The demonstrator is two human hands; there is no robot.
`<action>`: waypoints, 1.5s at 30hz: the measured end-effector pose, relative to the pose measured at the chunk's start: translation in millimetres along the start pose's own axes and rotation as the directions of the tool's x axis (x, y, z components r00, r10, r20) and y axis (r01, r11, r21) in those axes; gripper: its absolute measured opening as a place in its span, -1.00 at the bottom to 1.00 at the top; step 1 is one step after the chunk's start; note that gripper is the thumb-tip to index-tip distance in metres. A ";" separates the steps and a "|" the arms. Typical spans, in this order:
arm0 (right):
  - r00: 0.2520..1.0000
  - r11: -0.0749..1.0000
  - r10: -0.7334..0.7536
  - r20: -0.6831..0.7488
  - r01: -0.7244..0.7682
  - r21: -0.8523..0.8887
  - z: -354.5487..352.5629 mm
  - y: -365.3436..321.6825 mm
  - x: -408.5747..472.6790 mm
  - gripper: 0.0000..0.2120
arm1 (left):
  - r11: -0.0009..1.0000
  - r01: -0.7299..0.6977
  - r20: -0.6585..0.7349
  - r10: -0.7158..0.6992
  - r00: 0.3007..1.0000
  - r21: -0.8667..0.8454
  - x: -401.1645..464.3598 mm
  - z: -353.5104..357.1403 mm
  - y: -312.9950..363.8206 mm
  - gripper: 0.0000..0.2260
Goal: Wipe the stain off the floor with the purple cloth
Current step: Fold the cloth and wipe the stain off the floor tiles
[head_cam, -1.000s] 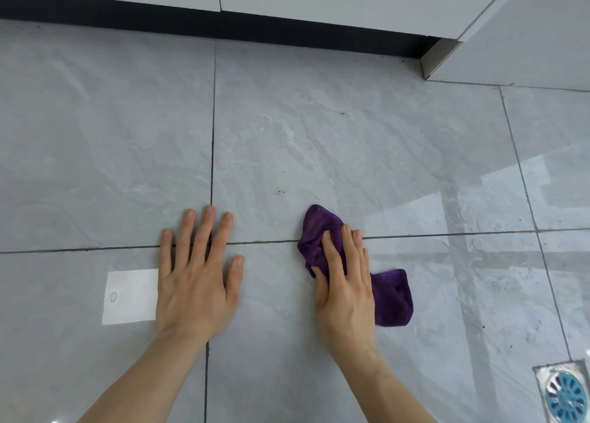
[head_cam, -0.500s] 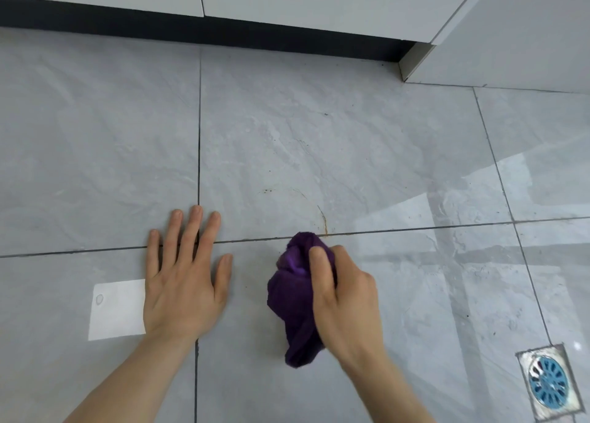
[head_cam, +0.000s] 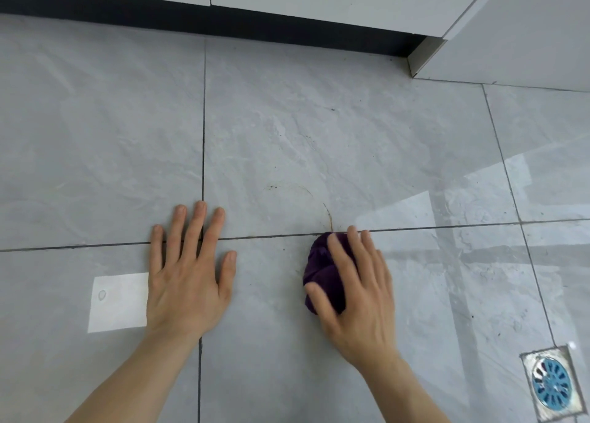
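Head view: grey tiled floor (head_cam: 319, 119) with dark grout lines. Left hand (head_cam: 186, 279) flat on the tiles, palm down, fingers spread, empty, across a grout crossing. Just beside its outer edge, a white square patch (head_cam: 118, 303) on the tile. Right hand (head_cam: 357, 291) palm down over the bunched purple cloth (head_cam: 322, 269), fingers extended and laid across it rather than curled shut, pressing it to the floor; slightly blurred. Cloth just below the horizontal grout line, its far tip touching that line. Thin brown stain (head_cam: 327, 213) curving on the tile just beyond the cloth, with small specks to its left. Blue-grated floor drain (head_cam: 550, 384) at lower right. Dark kickboard (head_cam: 223, 23) under pale cabinets along the far edge.
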State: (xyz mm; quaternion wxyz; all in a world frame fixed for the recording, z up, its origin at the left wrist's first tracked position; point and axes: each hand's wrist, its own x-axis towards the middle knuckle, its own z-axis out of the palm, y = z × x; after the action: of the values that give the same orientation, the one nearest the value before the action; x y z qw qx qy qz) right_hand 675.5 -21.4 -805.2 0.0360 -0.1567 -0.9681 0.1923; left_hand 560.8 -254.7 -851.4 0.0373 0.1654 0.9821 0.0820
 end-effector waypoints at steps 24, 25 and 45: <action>0.964 0.964 0.193 -0.181 -0.153 0.216 30.0 -5.8 108.2 -0.57 | 1.000 -0.010 0.033 0.010 0.999 0.012 -5.3 -11.2 7.2 -0.39; 0.960 0.950 0.215 -0.180 -0.162 0.267 30.8 -10.2 115.4 -0.58 | 1.000 -0.011 0.036 0.010 0.999 0.016 -5.2 -11.5 7.5 -0.39; 0.977 0.974 -0.212 -0.010 0.211 -0.079 45.5 -47.5 107.5 -0.59 | 1.000 -0.009 0.013 0.009 1.000 0.024 -5.6 -12.1 9.2 -0.39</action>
State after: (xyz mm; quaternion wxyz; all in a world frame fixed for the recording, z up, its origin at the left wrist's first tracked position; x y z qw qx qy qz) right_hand 553.9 -45.4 -827.9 0.0590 -0.0557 -0.9856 0.1482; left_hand 567.8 -249.8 -837.7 0.0414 0.1707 0.9820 0.0691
